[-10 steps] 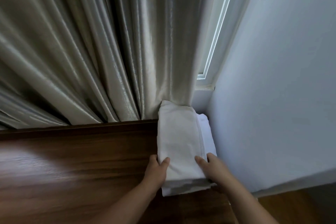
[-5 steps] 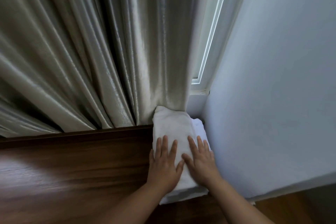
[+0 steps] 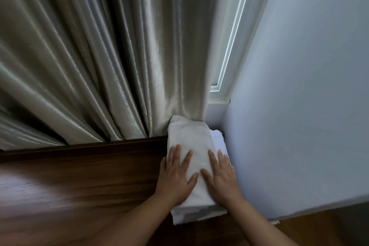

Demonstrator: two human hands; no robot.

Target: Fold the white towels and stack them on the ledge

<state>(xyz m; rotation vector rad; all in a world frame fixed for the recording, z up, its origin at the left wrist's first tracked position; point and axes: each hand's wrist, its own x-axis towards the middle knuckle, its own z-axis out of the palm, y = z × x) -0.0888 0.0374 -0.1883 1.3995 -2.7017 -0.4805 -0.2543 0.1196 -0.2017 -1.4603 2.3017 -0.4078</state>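
Observation:
A stack of folded white towels [image 3: 191, 138] lies on the dark wooden ledge [image 3: 83, 175], pushed into the corner by the wall. Its far end tucks under the curtain hem. My left hand [image 3: 176, 175] lies flat on the left half of the top towel, fingers spread. My right hand [image 3: 221, 175] lies flat on the right half, palm down, fingers apart. Neither hand grips anything. A lower towel [image 3: 217, 138] sticks out on the right side of the stack, and the stack's front folds [image 3: 191, 213] show below my wrists.
Grey pleated curtains [image 3: 89, 56] hang down to the ledge's back edge. A white window frame [image 3: 229, 46] shows beside them. A pale wall [image 3: 299, 106] stands close on the right. The wooden ledge stretches to the left.
My hands went from gripping the stack's near end to lying flat on top. Since half a second ago they have drawn slightly apart and back toward me.

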